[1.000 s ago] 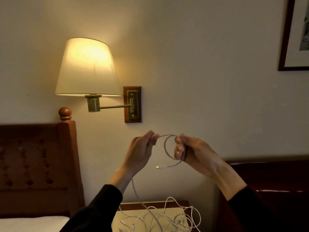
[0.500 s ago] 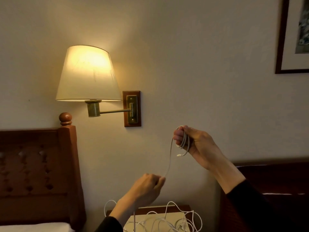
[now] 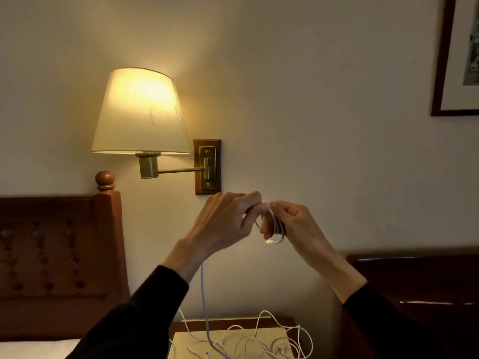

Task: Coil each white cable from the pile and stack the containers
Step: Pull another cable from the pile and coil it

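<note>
Up by the wall lamp, your right hand (image 3: 293, 224) grips the small coil of thin white cable (image 3: 276, 225) w/ curled fingers, and your left hand (image 3: 225, 218) pinches the feeding strand right beside it. You're mid-coil, I'd say: the slack drops to the tangled white cable pile (image 3: 248, 343) on the near nightstand, so next wrap needs another length pulled up w/o dragging the pile.
</note>
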Action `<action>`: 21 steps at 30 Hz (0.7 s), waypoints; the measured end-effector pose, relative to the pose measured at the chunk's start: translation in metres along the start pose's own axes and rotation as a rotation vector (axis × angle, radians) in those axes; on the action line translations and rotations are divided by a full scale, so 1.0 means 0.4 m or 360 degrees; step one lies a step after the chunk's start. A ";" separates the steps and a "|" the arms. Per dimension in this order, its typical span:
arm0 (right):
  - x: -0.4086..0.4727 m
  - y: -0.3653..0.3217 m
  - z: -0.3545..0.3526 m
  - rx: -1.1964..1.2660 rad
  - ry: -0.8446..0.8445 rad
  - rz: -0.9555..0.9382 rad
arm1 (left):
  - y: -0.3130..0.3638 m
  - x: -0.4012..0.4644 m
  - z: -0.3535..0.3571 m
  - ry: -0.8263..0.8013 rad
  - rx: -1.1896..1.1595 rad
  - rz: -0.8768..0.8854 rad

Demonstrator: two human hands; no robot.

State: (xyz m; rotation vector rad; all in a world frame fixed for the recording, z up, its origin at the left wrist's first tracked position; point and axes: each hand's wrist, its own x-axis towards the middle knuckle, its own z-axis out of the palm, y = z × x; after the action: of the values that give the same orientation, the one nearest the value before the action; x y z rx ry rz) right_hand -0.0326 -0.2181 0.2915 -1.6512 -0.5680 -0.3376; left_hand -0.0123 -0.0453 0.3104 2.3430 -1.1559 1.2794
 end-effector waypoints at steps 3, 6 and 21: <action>-0.001 -0.011 -0.008 0.0218 -0.0102 0.0050 | -0.028 0.012 0.006 0.0081 -0.0065 -0.0114; -0.004 -0.034 -0.015 0.0477 -0.0229 0.0192 | -0.035 0.012 0.019 0.0100 -0.0344 -0.0193; 0.070 -0.078 -0.040 0.0774 0.0101 0.0141 | 0.028 -0.181 0.207 -0.0130 -0.0861 -0.0965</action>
State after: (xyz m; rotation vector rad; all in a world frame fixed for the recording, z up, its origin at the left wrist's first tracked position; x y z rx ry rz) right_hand -0.0246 -0.2262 0.3351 -1.1875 -0.4817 -0.1677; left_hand 0.0077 -0.0582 0.2024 2.0894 -0.6131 0.5767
